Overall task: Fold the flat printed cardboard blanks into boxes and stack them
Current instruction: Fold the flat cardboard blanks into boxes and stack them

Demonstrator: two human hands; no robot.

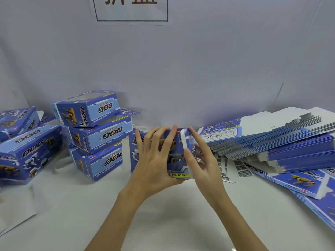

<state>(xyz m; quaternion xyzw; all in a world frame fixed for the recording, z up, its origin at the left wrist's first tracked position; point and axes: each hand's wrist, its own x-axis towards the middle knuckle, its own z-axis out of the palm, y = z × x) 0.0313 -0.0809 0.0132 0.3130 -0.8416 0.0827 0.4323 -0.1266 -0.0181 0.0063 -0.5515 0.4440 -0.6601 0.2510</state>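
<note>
holding a half-formed box [174,156] between both hands at the middle of the white table [163,205], i have it just above the surface. to the right, a large heap of flat blanks [282,140] lies fanned out, too many to count, with more blanks [308,180] spread nearer along the right edge. to the left, a stack of three folded boxes [97,134] stands just beside the one i hold; further left are at least two more folded boxes [27,151]. my left hand [155,160] lies spread over the box's printed face, fingers straight, thumb under its near edge. my right hand [204,160] presses the right end with straight fingers, thumb against a white flap [184,140].
</note>
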